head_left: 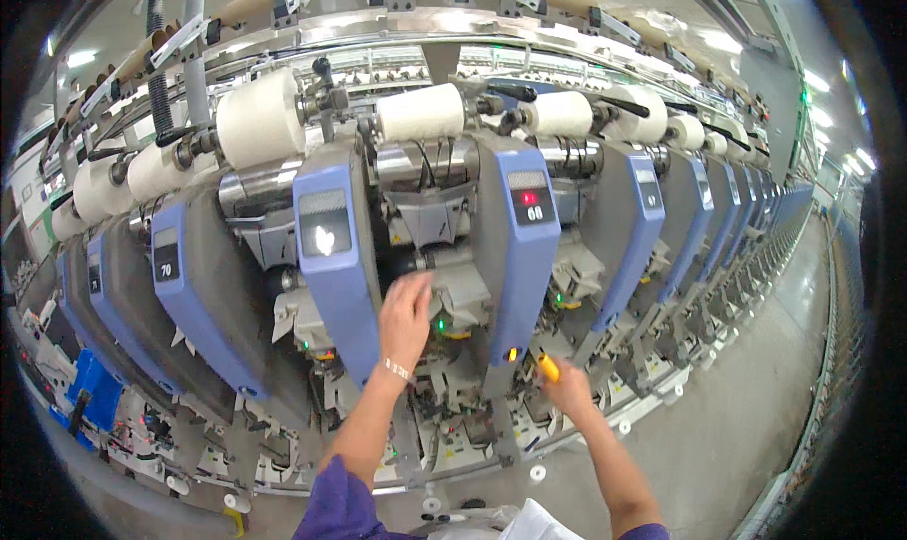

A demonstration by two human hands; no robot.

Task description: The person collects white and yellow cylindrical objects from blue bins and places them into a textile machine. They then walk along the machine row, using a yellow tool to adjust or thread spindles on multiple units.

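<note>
My left hand (406, 321) is raised in front of a winding unit, next to its grey metal guide housing (459, 294). Its fingers are extended and slightly bent, and I see nothing held in them. Above it a white yarn cone (420, 113) lies across a shiny drum (430, 164). Lower and to the right, my right hand (571, 393) is closed around a small yellow tool (548, 367), whose exact kind I cannot make out. That tool is close to the yellow lit button (513, 355) on a blue unit panel (526, 257) with a red display.
More blue and grey winding units (614, 247) with white cones (260, 120) stretch away on both sides. A blue bin (96, 389) hangs at the left. Small white bobbins (538, 474) sit along the low front rail. A grey aisle floor (727, 379) runs along the right.
</note>
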